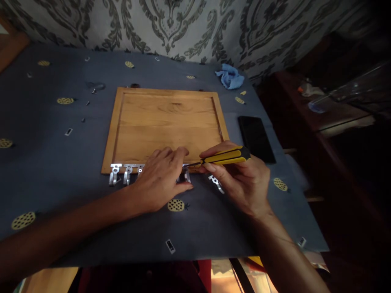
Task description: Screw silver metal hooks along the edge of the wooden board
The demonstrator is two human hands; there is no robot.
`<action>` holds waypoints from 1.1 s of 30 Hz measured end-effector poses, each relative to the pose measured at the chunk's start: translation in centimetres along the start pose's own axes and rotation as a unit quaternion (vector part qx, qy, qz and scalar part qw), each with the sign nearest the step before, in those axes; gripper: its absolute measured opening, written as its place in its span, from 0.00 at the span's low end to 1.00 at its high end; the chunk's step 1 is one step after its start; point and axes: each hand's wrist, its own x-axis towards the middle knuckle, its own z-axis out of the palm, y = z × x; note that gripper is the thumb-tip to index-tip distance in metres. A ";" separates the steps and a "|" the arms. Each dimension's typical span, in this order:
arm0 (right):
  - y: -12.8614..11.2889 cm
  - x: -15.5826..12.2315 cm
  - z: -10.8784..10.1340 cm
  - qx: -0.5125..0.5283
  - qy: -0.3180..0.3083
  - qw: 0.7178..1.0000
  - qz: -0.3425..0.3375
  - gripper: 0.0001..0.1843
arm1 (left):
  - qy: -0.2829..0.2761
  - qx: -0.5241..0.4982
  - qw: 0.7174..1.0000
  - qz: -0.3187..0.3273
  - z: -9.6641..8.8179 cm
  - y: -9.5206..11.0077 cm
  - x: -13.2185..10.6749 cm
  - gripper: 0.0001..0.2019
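Note:
A wooden board [166,122] lies flat on the blue cloth. Along its near edge sits a row of metal hooks [115,173]. My left hand [161,179] rests palm down over the middle of that row, fingers curled against the board's edge and pressing on a hook [186,176]. My right hand [241,179] is closed round a yellow and black screwdriver [224,156], whose tip points left toward the fingertips of my left hand. A loose hook [216,182] lies on the cloth under my right hand.
A black phone [255,138] lies right of the board. A crumpled blue rag [229,77] sits at the far right of the table. Small screws and bits [69,131] are scattered on the cloth [45,162] at left. A dark side table [320,118] stands to the right.

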 end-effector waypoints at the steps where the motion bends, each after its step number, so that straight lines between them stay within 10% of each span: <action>1: 0.0 -0.1 0.2 -0.005 0.008 1.000 -0.007 0.05 | -0.002 0.000 1.000 0.000 0.0 0.0 0.0 0.29; 22: -0.6 -0.7 1.7 -0.073 0.117 0.990 0.022 0.04 | -0.005 0.000 1.000 -0.010 -0.1 0.1 0.0 0.28; 27: -0.9 -0.8 1.2 -0.047 0.232 0.971 0.017 0.02 | -0.006 -0.006 1.000 -0.009 -0.1 0.1 0.0 0.28; 33: -0.5 -1.4 1.1 -0.053 0.157 0.983 0.074 0.01 | -0.019 -0.004 1.000 -0.009 -0.2 0.1 0.0 0.28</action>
